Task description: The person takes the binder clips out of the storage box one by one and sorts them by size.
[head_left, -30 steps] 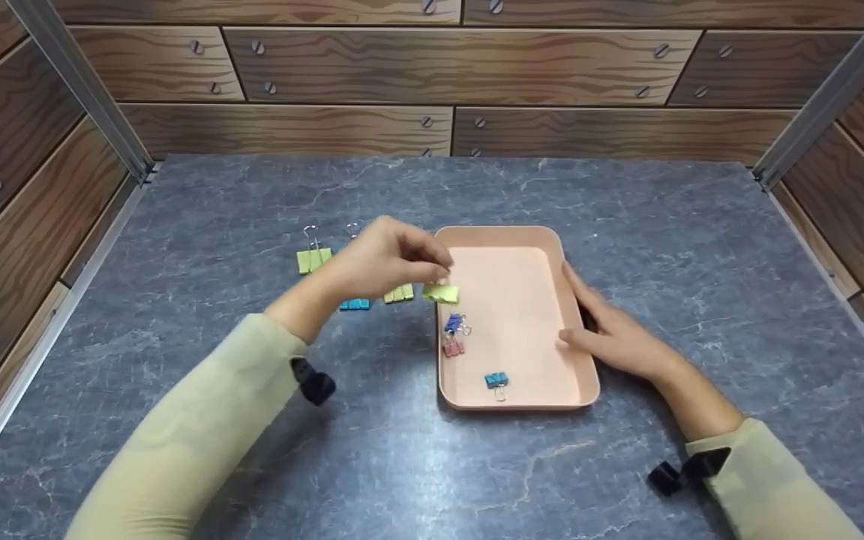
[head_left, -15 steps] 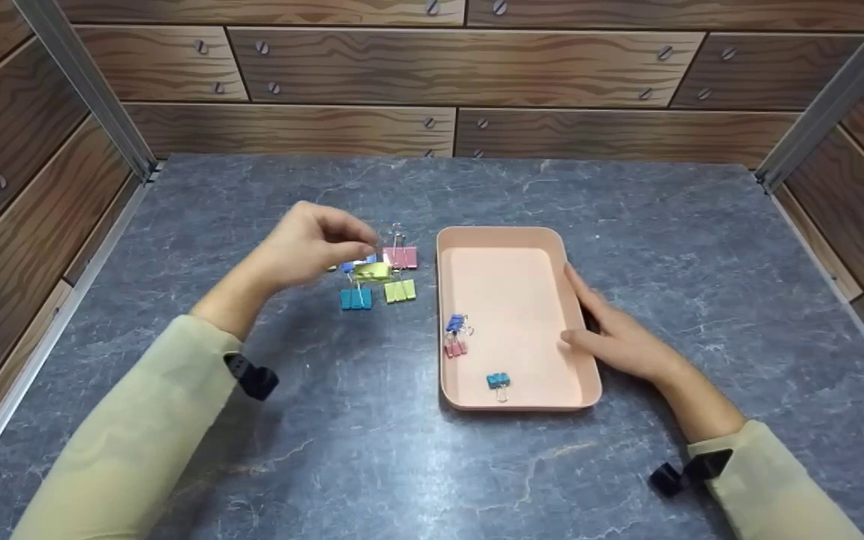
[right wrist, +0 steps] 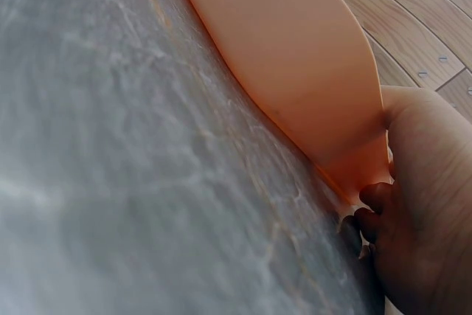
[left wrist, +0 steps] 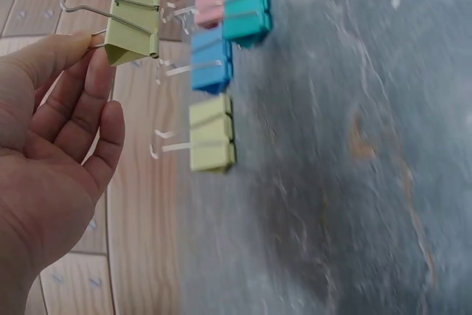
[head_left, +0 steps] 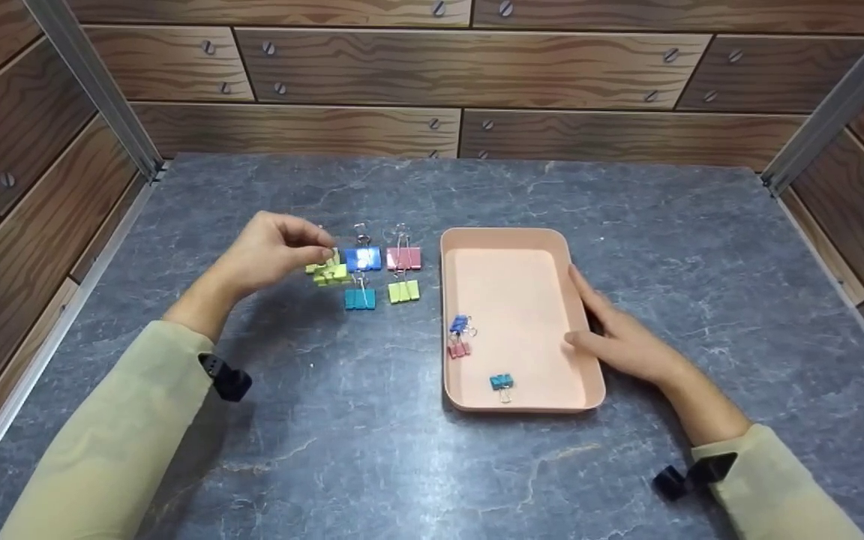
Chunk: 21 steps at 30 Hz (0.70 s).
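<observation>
My left hand (head_left: 271,251) pinches a yellow-green binder clip (left wrist: 133,23) by a wire handle between thumb and fingers, above the table. Behind it, partly covered in the head view, lies another yellow-green clip (left wrist: 212,134). To its right are a blue clip (head_left: 363,259) and a pink clip (head_left: 403,259), with a teal clip (head_left: 360,299) and a smaller yellow-green clip (head_left: 403,291) in front. With thumb at the rim and fingers along the outer wall, my right hand (head_left: 619,337) grips the right side of a pink tray (head_left: 526,300).
Inside the tray, small blue (head_left: 459,324) and pink (head_left: 460,349) clips lie by the left wall, and a small teal clip (head_left: 501,382) sits near the front. Wood-patterned walls (head_left: 469,67) bound the grey marbled table (head_left: 372,450) at the back and sides.
My left hand has carried the yellow-green binder clip leftward, from over the tray's left edge to the far-left clip in the row. The right hand stays on the tray.
</observation>
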Each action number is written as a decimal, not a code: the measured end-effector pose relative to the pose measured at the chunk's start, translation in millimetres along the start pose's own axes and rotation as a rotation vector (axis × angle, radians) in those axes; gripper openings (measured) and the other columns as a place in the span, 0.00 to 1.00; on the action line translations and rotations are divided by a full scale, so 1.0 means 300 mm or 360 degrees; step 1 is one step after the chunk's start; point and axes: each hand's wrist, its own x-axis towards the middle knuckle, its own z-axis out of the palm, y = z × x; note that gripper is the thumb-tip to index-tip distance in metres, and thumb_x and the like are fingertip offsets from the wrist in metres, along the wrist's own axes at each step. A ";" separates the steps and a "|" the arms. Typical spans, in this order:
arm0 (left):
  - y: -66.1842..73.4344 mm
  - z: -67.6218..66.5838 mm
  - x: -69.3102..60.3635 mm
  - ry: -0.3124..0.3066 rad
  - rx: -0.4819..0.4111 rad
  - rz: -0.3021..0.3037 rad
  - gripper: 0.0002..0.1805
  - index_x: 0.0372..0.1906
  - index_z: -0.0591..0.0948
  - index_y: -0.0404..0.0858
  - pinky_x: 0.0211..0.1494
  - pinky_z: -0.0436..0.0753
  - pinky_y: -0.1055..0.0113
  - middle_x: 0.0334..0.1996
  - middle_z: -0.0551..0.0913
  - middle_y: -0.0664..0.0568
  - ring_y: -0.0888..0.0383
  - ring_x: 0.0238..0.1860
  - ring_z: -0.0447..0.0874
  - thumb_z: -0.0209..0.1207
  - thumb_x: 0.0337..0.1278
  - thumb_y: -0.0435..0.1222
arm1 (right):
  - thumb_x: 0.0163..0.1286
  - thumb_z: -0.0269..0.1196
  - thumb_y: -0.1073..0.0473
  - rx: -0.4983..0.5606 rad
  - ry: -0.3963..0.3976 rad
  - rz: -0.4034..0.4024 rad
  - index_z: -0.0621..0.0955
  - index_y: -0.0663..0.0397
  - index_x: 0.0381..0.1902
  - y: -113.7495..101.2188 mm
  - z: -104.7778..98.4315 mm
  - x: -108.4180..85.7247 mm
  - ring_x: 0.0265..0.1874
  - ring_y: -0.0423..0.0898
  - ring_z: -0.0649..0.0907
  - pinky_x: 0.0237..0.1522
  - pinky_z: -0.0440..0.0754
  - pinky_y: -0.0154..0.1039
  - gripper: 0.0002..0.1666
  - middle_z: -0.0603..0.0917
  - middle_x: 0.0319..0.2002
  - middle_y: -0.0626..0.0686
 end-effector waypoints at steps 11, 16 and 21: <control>-0.076 -0.027 -0.014 0.0025 -0.0078 -0.0092 0.10 0.49 0.89 0.30 0.51 0.89 0.60 0.45 0.91 0.43 0.55 0.42 0.88 0.68 0.66 0.30 | 0.77 0.65 0.50 -0.0001 -0.0003 -0.0005 0.44 0.34 0.88 -0.001 0.000 -0.006 0.83 0.62 0.51 0.79 0.50 0.63 0.55 0.47 0.85 0.61; -0.107 -0.028 -0.021 0.0027 -0.0079 -0.0132 0.12 0.50 0.88 0.28 0.51 0.89 0.60 0.44 0.91 0.43 0.54 0.42 0.89 0.69 0.65 0.30 | 0.77 0.66 0.51 -0.0014 -0.0003 -0.0007 0.44 0.35 0.88 -0.001 -0.003 -0.003 0.83 0.63 0.50 0.79 0.50 0.63 0.56 0.47 0.85 0.62; -0.133 -0.025 -0.026 0.0024 -0.0028 -0.0172 0.13 0.51 0.89 0.29 0.47 0.88 0.63 0.43 0.91 0.45 0.59 0.40 0.87 0.69 0.65 0.31 | 0.77 0.65 0.49 -0.0014 -0.0014 0.0008 0.44 0.33 0.88 0.000 -0.001 -0.003 0.83 0.64 0.50 0.79 0.50 0.65 0.56 0.47 0.85 0.62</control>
